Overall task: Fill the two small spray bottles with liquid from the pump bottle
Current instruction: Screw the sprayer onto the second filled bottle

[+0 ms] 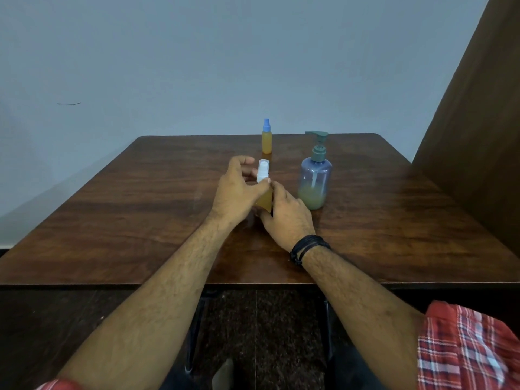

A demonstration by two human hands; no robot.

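The white-capped bottle [264, 190] was gripped low by the right hand [287, 218], its cap pinched by the left hand [239, 190]; best twisted upright, body steadied.

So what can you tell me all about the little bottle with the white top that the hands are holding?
The small spray bottle with the white top stands upright near the middle of the wooden table. Its body looks like clear plastic holding amber-yellow liquid, and a see-through cap covers the white sprayer. The left hand pinches it at the neck, while the right hand grips its lower body. Whether its base touches the table is hidden by the hands.
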